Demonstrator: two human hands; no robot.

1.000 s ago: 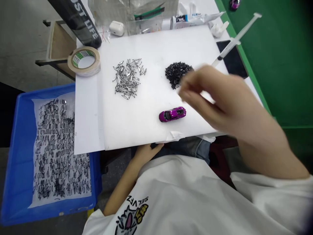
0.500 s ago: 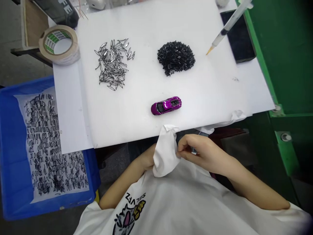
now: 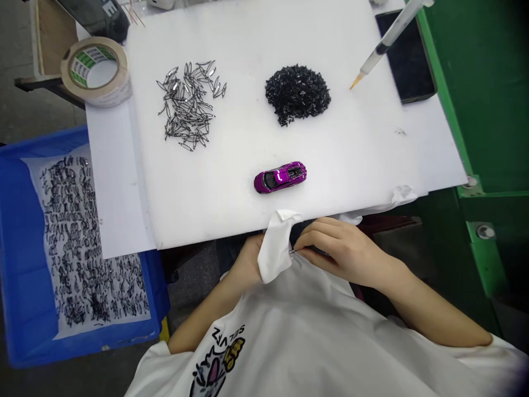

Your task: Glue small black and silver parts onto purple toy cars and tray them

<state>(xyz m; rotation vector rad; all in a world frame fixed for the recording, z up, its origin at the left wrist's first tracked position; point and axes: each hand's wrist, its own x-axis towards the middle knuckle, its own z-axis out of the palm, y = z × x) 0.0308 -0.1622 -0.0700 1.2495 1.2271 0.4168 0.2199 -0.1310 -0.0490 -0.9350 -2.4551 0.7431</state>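
Observation:
A white cloth (image 3: 274, 251) hangs just below the near edge of the white board. My left hand (image 3: 247, 262) is closed around the cloth, its fingertips hidden behind the fabric. At the cloth's right side, my right hand (image 3: 336, 248) has its thumb and fingers pinched together. A tiny dark thin piece (image 3: 292, 251) shows at those fingertips, too small to name. Just beyond the hands, a purple toy car (image 3: 280, 177) lies on the white board (image 3: 198, 201), touched by neither hand.
On the board lie a pile of clear, dark-rimmed slivers (image 3: 188, 107) and a heap of small black pieces (image 3: 296, 92). A syringe (image 3: 382, 47) slants beside a black phone (image 3: 407, 60). Left are a tape roll (image 3: 119, 82) and a blue tray (image 3: 20, 275) with a piece-covered sheet.
The cloth is drawn in narrower, with its lower end higher. More of my left hand shows. My right fingertips have moved slightly left and up, and a dark piece now shows there.

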